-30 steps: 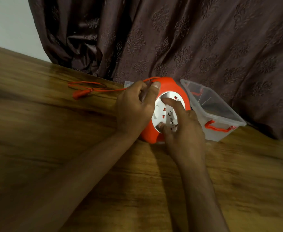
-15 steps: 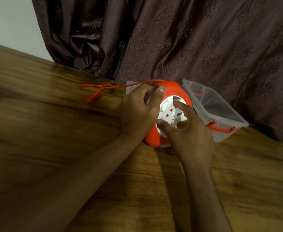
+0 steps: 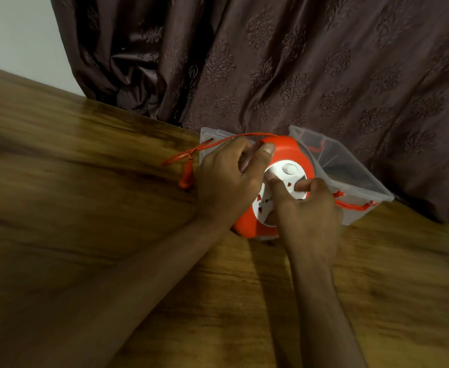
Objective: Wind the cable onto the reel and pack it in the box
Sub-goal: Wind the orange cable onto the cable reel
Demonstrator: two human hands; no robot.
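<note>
Round orange plastic cable reel [image 3: 282, 150] propped on edge on the wooden counter [image 3: 85, 208], left hand [image 3: 228, 179] gripping its rim to steady it while right hand [image 3: 305, 208] pinches the white centre disc [image 3: 287, 171], apparently to wind in the thin orange cable [image 3: 204, 148] trailing left; clear plastic box [image 3: 351, 171] waits just behind

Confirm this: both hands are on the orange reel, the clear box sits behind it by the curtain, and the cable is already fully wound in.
Not fully wound. The head view shows a length of cable still trailing left from the reel, its plug on the table. The rest holds: left hand and right hand on the reel, box behind by the curtain.
</note>
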